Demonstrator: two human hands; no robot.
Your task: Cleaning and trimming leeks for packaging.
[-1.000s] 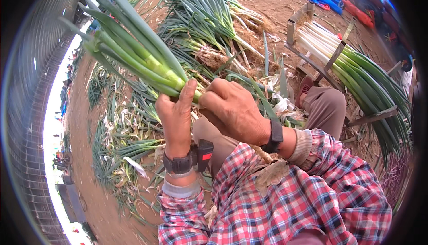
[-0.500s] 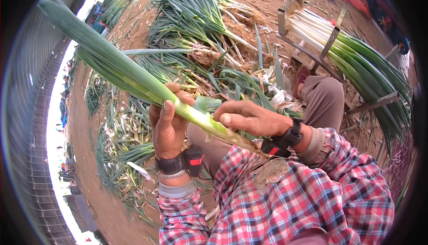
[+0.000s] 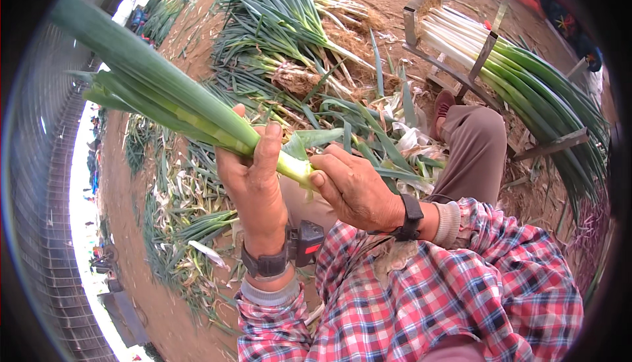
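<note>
A large green onion (image 3: 191, 108) slants across in front of me, its leaves reaching up to the far left. My left hand (image 3: 253, 178) is wrapped round its lower stalk, thumb on top. My right hand (image 3: 359, 187) is closed at the pale lower end, fingers and thumb pinching the stalk or its outer layer. A loose leaf flap (image 3: 313, 139) sticks out just above the right fingers. The root end is hidden behind my right hand.
A heap of untrimmed green onions (image 3: 283, 39) with roots lies on the soil ahead. At the right, a metal rack (image 3: 484, 59) holds a bundle of cleaned green onions (image 3: 520, 89). Peeled leaves and skins (image 3: 181, 210) litter the ground at left. A wire-mesh wall (image 3: 62, 243) curves along the left.
My left hand has turned, its thumb now lying along the stalk. My right hand has closed on the stalk's lower end and hides the roots. The leaf flap stands out more.
</note>
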